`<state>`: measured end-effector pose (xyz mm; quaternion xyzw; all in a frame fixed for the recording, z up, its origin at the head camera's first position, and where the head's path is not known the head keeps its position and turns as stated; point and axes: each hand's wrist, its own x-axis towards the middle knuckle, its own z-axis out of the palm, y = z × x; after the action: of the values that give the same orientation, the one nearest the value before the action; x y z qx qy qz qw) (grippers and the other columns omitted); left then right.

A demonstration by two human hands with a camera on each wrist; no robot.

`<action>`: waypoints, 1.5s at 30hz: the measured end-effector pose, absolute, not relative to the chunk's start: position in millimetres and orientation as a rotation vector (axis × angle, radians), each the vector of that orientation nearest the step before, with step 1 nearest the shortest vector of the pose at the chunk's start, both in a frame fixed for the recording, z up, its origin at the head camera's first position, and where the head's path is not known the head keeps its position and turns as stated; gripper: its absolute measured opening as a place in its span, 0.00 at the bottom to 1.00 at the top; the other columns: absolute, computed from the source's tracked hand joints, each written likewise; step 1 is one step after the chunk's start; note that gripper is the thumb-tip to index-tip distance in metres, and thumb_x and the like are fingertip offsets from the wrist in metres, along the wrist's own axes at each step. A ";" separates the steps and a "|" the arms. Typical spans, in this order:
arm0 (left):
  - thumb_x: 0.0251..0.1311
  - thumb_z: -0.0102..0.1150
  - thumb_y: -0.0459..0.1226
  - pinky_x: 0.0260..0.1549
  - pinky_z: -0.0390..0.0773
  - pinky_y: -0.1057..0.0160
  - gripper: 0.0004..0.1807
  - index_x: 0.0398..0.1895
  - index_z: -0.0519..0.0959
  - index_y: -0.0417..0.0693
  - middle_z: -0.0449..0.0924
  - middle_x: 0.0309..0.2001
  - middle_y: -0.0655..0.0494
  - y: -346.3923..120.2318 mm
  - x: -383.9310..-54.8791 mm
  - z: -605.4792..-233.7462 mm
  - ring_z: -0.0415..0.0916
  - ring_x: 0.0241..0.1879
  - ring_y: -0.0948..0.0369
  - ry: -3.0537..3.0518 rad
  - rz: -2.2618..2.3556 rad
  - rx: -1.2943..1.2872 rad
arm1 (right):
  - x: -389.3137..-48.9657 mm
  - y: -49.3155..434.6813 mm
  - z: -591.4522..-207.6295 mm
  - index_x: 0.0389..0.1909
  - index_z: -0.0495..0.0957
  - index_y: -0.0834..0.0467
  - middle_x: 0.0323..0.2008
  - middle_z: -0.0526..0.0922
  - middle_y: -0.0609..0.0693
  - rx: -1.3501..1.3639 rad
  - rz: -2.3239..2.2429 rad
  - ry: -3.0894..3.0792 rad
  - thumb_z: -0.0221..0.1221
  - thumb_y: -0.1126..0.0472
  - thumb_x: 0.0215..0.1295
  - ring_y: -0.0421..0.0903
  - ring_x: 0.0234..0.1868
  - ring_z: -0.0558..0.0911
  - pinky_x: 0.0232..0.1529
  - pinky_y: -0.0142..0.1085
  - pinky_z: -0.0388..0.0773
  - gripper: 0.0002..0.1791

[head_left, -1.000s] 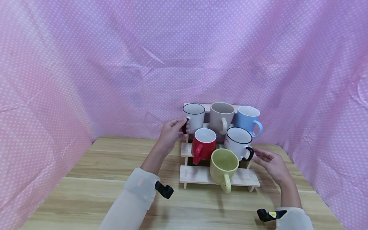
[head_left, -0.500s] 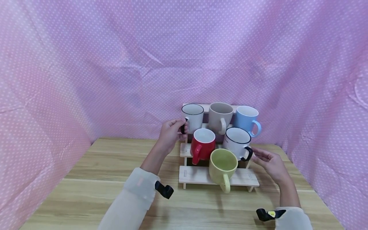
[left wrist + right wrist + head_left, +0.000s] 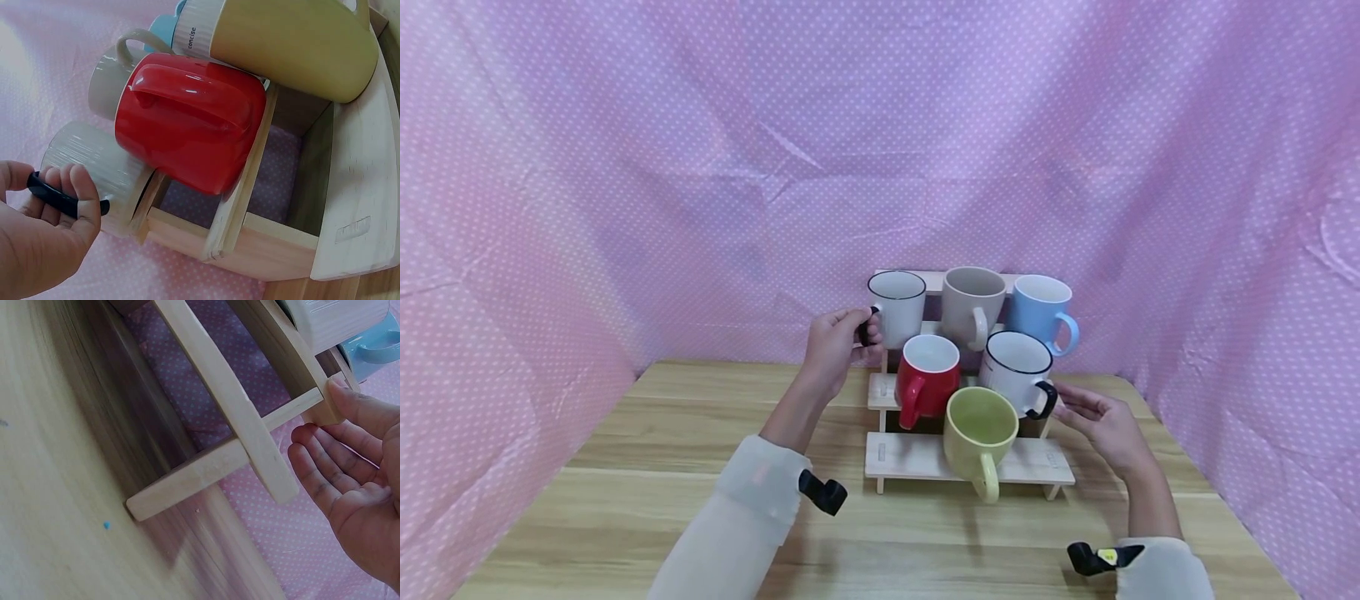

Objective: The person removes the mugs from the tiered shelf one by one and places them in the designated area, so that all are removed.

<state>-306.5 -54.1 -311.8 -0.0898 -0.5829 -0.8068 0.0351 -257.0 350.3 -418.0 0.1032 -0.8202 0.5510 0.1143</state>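
Note:
My left hand (image 3: 835,346) grips the black handle (image 3: 59,197) of a white mug with a black rim (image 3: 901,312), at the left of the rack's top tier. Thumb and fingers of my right hand (image 3: 369,462) pinch the right end of a middle board of the wooden step rack (image 3: 913,457). A grey mug (image 3: 966,312) and a light blue mug (image 3: 1030,312) stand to the right on the top tier. On the middle tier are a red mug (image 3: 931,387) and a second white mug with a black handle (image 3: 1011,383). A yellow-green mug (image 3: 973,446) stands on the lowest tier.
The rack stands on a wood-grain table (image 3: 715,475) near its back edge. Pink polka-dot cloth (image 3: 820,183) hangs behind and at both sides. A tiny blue speck (image 3: 107,525) lies on the table in the right wrist view.
My left hand has shifted slightly left, and the white mug's handle has turned outward to the left with it. The right hand stays at the rack's end.

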 end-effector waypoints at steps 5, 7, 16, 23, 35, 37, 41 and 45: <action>0.74 0.52 0.34 0.31 0.86 0.62 0.13 0.38 0.79 0.29 0.77 0.27 0.51 -56.6 -306.7 -311.9 0.78 0.27 0.59 -1.778 -2.483 -0.249 | -258.0 351.7 -420.5 0.66 0.71 0.74 0.48 0.84 0.33 0.307 1.605 -2.419 0.66 0.61 0.70 0.28 0.50 0.82 0.50 0.22 0.79 0.30; 0.74 0.52 0.34 0.31 0.86 0.62 0.13 0.37 0.79 0.30 0.77 0.27 0.52 -58.5 -307.5 -312.7 0.78 0.27 0.59 -1.776 -2.482 -0.244 | -258.5 352.1 -421.3 0.66 0.71 0.74 0.48 0.84 0.33 0.308 1.593 -2.424 0.66 0.60 0.70 0.28 0.50 0.82 0.50 0.22 0.79 0.31; 0.75 0.52 0.34 0.30 0.86 0.65 0.12 0.36 0.78 0.31 0.77 0.28 0.52 -85.5 -308.0 -313.3 0.79 0.27 0.60 -1.783 -2.436 -0.262 | -259.5 353.4 -421.4 0.66 0.72 0.72 0.50 0.85 0.39 0.291 1.589 -2.432 0.66 0.59 0.70 0.28 0.50 0.82 0.50 0.23 0.80 0.31; 0.76 0.50 0.34 0.34 0.87 0.63 0.13 0.37 0.76 0.31 0.77 0.29 0.52 -118.4 -307.8 -314.0 0.79 0.29 0.59 -1.805 -2.366 -0.282 | -259.2 352.5 -420.8 0.66 0.72 0.72 0.52 0.85 0.41 0.284 1.599 -2.431 0.66 0.59 0.70 0.28 0.50 0.82 0.50 0.23 0.79 0.31; 0.77 0.50 0.35 0.37 0.87 0.64 0.14 0.40 0.75 0.29 0.77 0.29 0.53 -173.2 -310.9 -331.2 0.77 0.29 0.62 -1.830 -2.320 -0.199 | -257.0 351.8 -421.6 0.66 0.71 0.72 0.49 0.84 0.35 0.267 1.590 -2.435 0.66 0.58 0.70 0.28 0.49 0.82 0.50 0.23 0.79 0.31; 0.77 0.50 0.35 0.37 0.87 0.63 0.14 0.40 0.75 0.28 0.77 0.29 0.54 -180.5 -311.4 -335.4 0.77 0.30 0.62 -1.826 -2.322 -0.185 | -256.9 352.0 -421.5 0.66 0.71 0.72 0.49 0.84 0.35 0.263 1.579 -2.439 0.66 0.58 0.70 0.28 0.49 0.82 0.50 0.22 0.79 0.31; 0.78 0.49 0.35 0.38 0.87 0.63 0.15 0.41 0.74 0.26 0.77 0.30 0.53 -193.6 -312.9 -344.6 0.77 0.31 0.62 -1.824 -2.313 -0.174 | -257.2 352.1 -421.4 0.66 0.71 0.73 0.49 0.84 0.36 0.265 1.576 -2.439 0.66 0.58 0.70 0.28 0.49 0.82 0.49 0.23 0.80 0.31; 0.78 0.47 0.34 0.38 0.87 0.62 0.14 0.39 0.74 0.28 0.76 0.30 0.53 -204.9 -314.9 -355.5 0.78 0.31 0.61 -1.792 -2.324 -0.142 | -258.4 351.7 -421.7 0.66 0.71 0.72 0.50 0.85 0.38 0.274 1.589 -2.436 0.66 0.58 0.70 0.28 0.50 0.82 0.50 0.23 0.80 0.31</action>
<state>-314.9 -204.9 -355.5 -0.0480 -0.6067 -0.7870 0.1017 -258.4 351.7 -421.7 0.0934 -0.8288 0.5407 0.1098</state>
